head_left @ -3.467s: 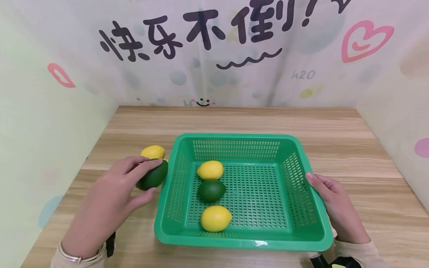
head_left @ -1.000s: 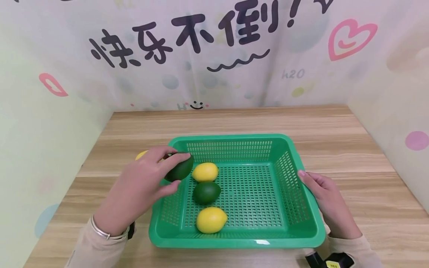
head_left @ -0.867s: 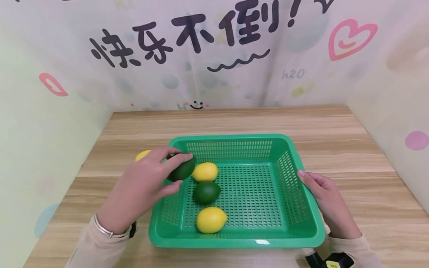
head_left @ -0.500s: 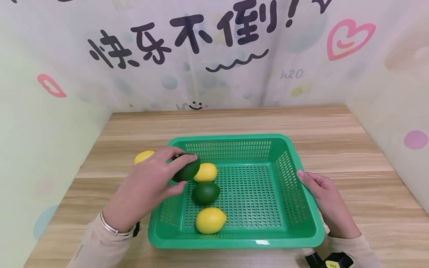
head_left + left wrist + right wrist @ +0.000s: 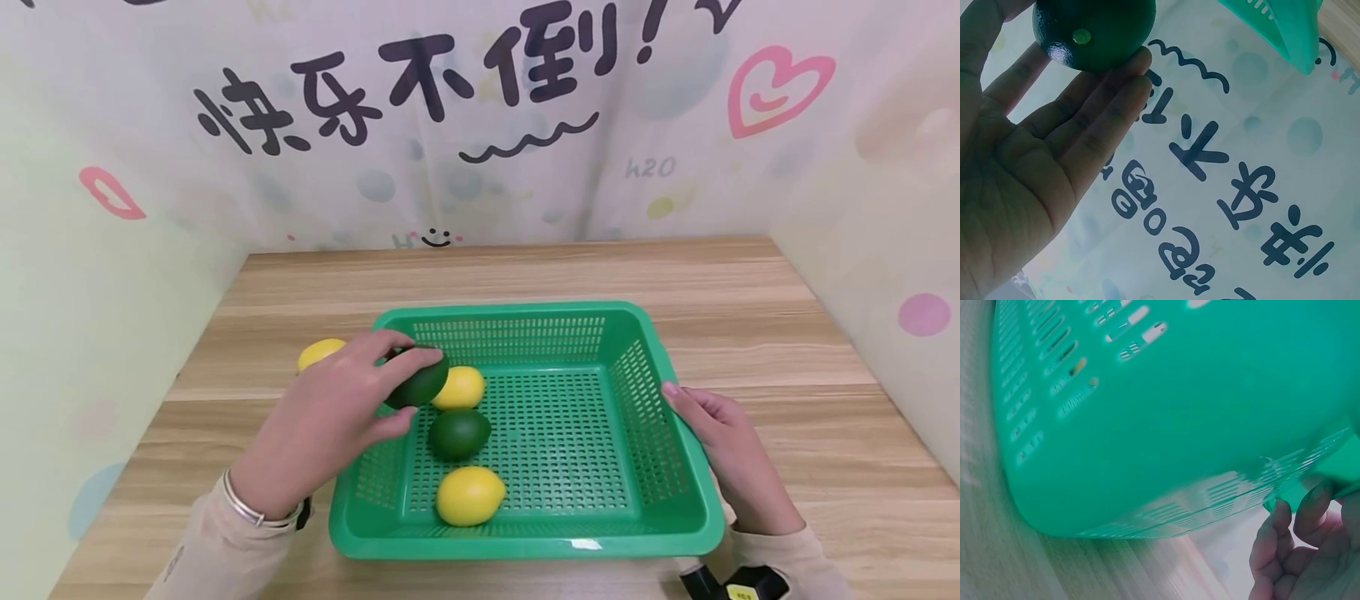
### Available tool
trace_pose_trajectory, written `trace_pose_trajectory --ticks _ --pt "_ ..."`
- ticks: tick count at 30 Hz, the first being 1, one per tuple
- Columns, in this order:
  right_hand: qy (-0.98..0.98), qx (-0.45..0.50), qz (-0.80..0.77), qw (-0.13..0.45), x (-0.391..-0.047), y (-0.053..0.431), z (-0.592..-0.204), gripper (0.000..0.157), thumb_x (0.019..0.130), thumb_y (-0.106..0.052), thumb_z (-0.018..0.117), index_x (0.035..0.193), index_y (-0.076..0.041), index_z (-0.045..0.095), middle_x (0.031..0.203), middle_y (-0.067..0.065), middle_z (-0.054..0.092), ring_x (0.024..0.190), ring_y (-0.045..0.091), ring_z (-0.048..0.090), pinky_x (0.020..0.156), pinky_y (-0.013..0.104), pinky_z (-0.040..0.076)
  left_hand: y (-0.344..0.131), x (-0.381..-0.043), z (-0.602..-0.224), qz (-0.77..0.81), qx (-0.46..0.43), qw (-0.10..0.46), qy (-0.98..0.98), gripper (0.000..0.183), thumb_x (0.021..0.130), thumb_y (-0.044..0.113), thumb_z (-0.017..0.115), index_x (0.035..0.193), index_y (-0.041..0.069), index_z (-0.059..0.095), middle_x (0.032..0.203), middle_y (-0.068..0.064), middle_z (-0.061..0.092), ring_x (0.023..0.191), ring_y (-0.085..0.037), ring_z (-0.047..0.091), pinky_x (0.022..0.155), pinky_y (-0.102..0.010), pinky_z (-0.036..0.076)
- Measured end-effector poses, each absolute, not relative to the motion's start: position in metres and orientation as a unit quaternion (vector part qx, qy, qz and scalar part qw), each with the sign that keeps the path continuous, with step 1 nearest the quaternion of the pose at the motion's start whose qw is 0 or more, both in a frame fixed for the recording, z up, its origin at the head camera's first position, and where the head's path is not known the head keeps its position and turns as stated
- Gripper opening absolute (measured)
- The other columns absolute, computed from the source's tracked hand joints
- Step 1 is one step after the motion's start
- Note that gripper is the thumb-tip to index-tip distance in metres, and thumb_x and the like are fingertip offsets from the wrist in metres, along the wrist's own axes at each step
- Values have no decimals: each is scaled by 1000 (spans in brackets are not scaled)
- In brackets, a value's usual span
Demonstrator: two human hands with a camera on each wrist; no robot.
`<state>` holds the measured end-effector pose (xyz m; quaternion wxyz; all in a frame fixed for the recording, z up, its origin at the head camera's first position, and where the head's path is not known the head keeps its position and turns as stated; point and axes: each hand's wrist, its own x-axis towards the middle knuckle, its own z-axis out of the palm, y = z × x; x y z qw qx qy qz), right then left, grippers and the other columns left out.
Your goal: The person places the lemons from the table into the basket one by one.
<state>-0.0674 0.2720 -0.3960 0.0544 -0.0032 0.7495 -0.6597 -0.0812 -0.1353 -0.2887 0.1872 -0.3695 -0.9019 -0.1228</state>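
My left hand [image 5: 330, 408] grips a dark green avocado [image 5: 420, 379] between thumb and fingers, over the left side of the green plastic basket [image 5: 525, 546]. In the left wrist view the avocado [image 5: 1094, 31] shows a pale stem spot. Inside the basket a lemon [image 5: 462, 388], a second avocado [image 5: 460, 434] and another lemon [image 5: 470, 496] lie in a column along the left. My right hand [image 5: 738, 450] holds the basket's right rim, thumb on top. In the right wrist view its fingers curl under the rim beside the slotted wall [image 5: 1166, 444].
A yellow lemon [image 5: 320, 353] lies on the wooden table [image 5: 247, 333] left of the basket, partly behind my left hand. A printed curtain [image 5: 480, 200] hangs at the table's far edge, with pale walls on both sides.
My left hand has carried the avocado rightward from beside the basket to over its left side. In the last half second it has barely moved. The right hand keeps its hold on the rim.
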Motion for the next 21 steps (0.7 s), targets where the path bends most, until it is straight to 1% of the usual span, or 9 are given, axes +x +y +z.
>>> trace_pose_trajectory --ticks 7,12,15,21 --pt "762 3 -646 50 -68 270 -395 47 111 -31 47 100 8 70 79 10 76 65 24 75 58 40 61 -134 -84 -291 -107 -379 182 -901 56 70 8 92 122 13 72 112 -8 67 80 -19 67 55 -25 52" --pt "763 11 -645 47 -67 271 -395 42 111 -29 48 98 3 73 79 9 76 64 23 75 57 38 61 -132 -86 -291 -103 -386 174 -900 56 70 7 91 123 13 72 112 -8 67 78 -18 66 56 -24 50" --pt "762 20 -645 47 -67 272 -395 40 111 -28 48 98 0 74 79 8 76 64 23 75 56 37 61 -130 -87 -291 -102 -386 170 -901 57 70 8 92 124 14 71 113 -7 67 81 -19 66 56 -25 51" --pt "766 28 -641 42 -66 270 -394 42 110 -29 48 98 2 74 78 8 76 63 22 75 56 37 61 -126 -91 -290 -100 -391 158 -901 57 72 10 91 125 14 71 115 -6 66 86 -19 67 59 -26 53"
